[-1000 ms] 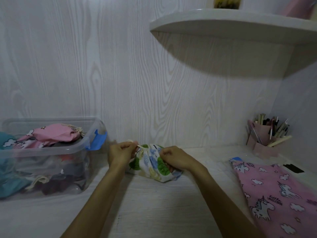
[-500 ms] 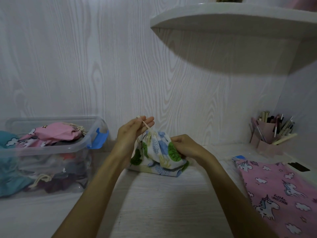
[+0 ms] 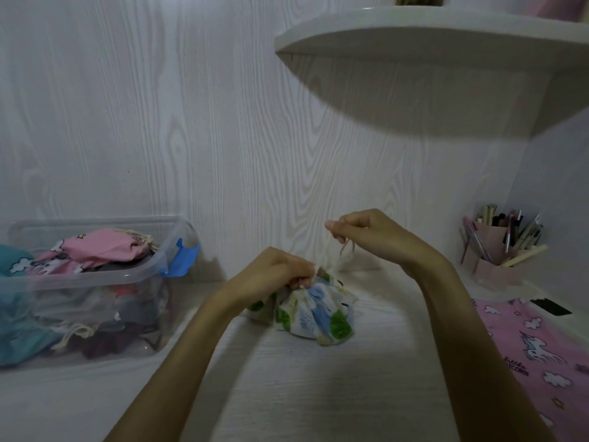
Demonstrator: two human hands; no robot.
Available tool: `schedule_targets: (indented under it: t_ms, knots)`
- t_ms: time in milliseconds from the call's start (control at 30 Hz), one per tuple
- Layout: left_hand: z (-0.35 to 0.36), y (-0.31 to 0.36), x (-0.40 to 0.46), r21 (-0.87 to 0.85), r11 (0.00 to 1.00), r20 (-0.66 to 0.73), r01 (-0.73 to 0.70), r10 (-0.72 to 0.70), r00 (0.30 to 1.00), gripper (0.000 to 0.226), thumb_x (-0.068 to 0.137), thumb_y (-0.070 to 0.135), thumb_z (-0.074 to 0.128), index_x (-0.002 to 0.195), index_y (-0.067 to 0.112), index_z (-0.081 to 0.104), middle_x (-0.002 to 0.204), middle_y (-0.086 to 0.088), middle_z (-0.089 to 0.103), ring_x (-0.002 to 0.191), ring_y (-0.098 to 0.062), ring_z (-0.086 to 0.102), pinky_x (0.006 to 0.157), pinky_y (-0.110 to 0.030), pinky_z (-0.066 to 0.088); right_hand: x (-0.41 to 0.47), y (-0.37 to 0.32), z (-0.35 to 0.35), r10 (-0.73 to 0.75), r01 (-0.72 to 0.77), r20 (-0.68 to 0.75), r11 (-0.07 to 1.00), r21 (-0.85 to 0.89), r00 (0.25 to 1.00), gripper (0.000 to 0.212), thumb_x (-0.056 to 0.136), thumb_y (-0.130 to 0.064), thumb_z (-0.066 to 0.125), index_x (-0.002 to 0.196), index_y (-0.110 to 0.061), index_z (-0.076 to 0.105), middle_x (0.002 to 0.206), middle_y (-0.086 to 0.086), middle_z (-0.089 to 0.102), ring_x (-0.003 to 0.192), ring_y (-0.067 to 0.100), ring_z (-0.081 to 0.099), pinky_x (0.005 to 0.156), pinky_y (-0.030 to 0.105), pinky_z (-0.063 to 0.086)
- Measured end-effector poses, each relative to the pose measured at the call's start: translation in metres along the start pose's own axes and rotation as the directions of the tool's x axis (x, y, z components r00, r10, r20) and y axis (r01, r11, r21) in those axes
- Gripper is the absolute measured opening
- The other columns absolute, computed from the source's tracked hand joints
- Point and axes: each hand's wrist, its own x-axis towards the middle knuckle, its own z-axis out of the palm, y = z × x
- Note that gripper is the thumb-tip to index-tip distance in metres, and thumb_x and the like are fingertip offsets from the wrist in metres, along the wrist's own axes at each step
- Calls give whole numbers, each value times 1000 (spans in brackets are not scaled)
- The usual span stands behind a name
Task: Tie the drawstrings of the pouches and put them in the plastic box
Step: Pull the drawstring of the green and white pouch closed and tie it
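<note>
A small white pouch (image 3: 314,311) with green and blue print lies on the desk in the middle, its mouth gathered. My left hand (image 3: 275,271) grips the gathered neck of the pouch. My right hand (image 3: 360,229) is raised above it and pinches the cream drawstring (image 3: 325,253), which runs taut down to the pouch mouth. The clear plastic box (image 3: 127,277) stands at the left against the wall, holding several pouches, with a pink one (image 3: 102,248) on top.
A pink unicorn-print cloth (image 3: 538,349) lies flat at the right on the desk. A pink holder with pens and brushes (image 3: 497,247) stands in the back right corner. A rounded white shelf (image 3: 430,36) juts out overhead. The box has a blue clip (image 3: 183,256).
My left hand has dropped from holding the string up to gripping the pouch neck. My right hand has left the pouch's side and risen, pulling the drawstring upward. The pouch has shifted right.
</note>
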Motion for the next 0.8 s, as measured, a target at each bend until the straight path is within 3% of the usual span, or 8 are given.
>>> schedule_targets:
  t_ms: [133, 200, 300, 400, 500, 567, 667, 800]
  knots:
    - [26, 6, 8, 230, 964, 172, 136, -178, 969, 50, 90, 17, 54, 41, 19, 62, 46, 12, 59, 58, -5, 51, 54, -9, 40, 1, -9, 6, 61, -61, 8, 998, -6, 998, 43, 93, -42, 50, 62, -12, 56, 69, -6, 57, 68, 1, 51, 68, 14, 35]
    - [34, 3, 3, 224, 973, 252, 48, -105, 962, 42, 94, 28, 53, 55, 15, 63, 49, 12, 55, 55, -1, 49, 58, -12, 39, 3, -9, 11, 77, -77, -32, 997, 14, 997, 43, 95, -39, 47, 62, -13, 54, 67, -6, 55, 64, -3, 49, 67, 14, 34]
    - [37, -4, -4, 131, 991, 272, 35, -70, 960, 36, 95, 34, 51, 69, 14, 66, 55, 12, 56, 55, -1, 48, 62, -17, 39, 3, -9, 20, 51, -52, 13, 998, 47, 999, 33, 97, -38, 44, 87, -18, 69, 92, -5, 66, 89, 6, 57, 84, 20, 40]
    - [37, -5, 1, -43, 978, 237, 202, -186, 954, 33, 95, 31, 51, 70, 17, 65, 50, 12, 54, 49, -1, 46, 55, -11, 38, 5, -1, 25, 165, -163, 29, 984, -76, 986, 61, 96, -50, 36, 122, 1, 59, 125, 15, 60, 115, 29, 56, 99, 35, 39]
    - [27, -6, 3, -380, 851, 225, 362, -294, 929, 29, 95, 25, 52, 69, 16, 64, 51, 6, 57, 47, -4, 49, 52, -15, 38, 8, 7, 19, 290, -298, -75, 943, -151, 954, 53, 99, -43, 34, 121, -2, 59, 114, 13, 63, 95, 24, 59, 84, 30, 42]
    - [19, -6, 3, -502, 780, 247, 373, -284, 927, 29, 94, 22, 52, 71, 14, 67, 56, 4, 61, 52, -5, 51, 57, -16, 40, 6, 7, 12, 252, -247, 50, 965, -86, 967, 30, 98, -21, 42, 120, -14, 62, 115, 1, 65, 88, 13, 58, 78, 24, 43]
    - [13, -6, 5, -526, 780, 231, 338, -252, 940, 35, 95, 23, 51, 73, 14, 77, 68, 4, 66, 61, -5, 54, 65, -21, 36, 2, 6, 7, 193, -192, 277, 981, -32, 941, 41, 87, 3, 53, 119, -21, 62, 110, -5, 70, 101, 11, 61, 88, 27, 44]
    - [2, -8, 4, -477, 831, 157, 286, -240, 958, 26, 90, 27, 58, 86, 8, 77, 77, -2, 66, 74, -10, 55, 78, -24, 35, 5, 6, 10, 228, -191, 254, 968, -163, 940, 36, 81, -4, 64, 112, -20, 68, 107, 1, 70, 109, 13, 58, 96, 25, 45]
